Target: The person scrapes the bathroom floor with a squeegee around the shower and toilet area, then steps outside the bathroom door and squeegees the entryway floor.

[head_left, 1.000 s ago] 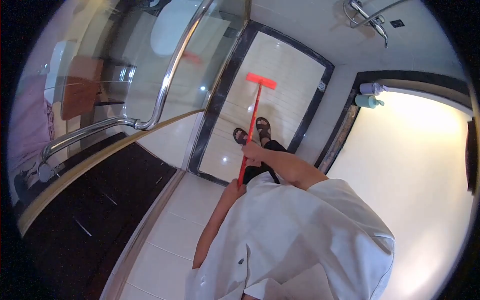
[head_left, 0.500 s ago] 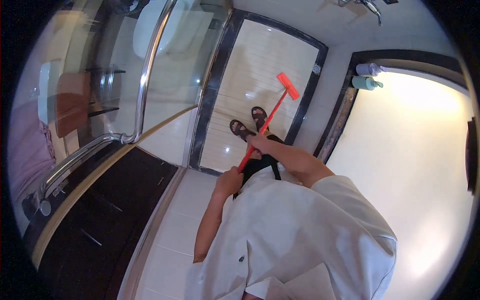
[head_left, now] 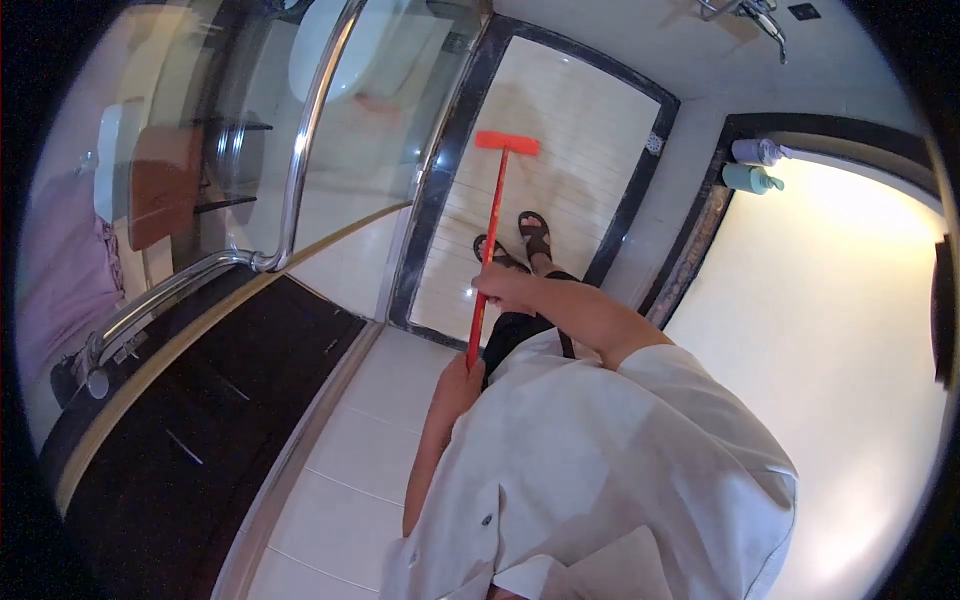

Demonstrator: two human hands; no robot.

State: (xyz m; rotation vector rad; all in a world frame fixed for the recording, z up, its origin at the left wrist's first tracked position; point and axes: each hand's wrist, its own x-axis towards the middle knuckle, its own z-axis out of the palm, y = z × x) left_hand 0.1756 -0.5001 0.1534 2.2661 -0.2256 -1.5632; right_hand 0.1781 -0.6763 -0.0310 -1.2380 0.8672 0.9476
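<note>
A red long-handled floor brush [head_left: 497, 215] slants across the middle of the head view. Its head [head_left: 507, 142] rests on the pale shower floor, over by the glass side. My right hand [head_left: 500, 287] is wrapped round the middle of the handle. Lower down, at the handle's near end, my left hand [head_left: 461, 385] is closed on it. The bristle side of the head faces down and is hidden. My feet in dark sandals [head_left: 535, 233] stand just right of the handle.
A dark raised curb [head_left: 418, 222] frames the floor. Left is a glass panel with a chrome rail [head_left: 300, 150]; beyond it lies a dark mat [head_left: 200, 430]. At right, a purple bottle [head_left: 757, 152] and a green bottle [head_left: 750, 180] stand on a ledge. A chrome tap [head_left: 765, 22] is on the wall.
The brush head has swung left across the floor, from the right side towards the glass. Both hands keep hold of the handle, which is now steeper in view. The camera view has shifted slightly.
</note>
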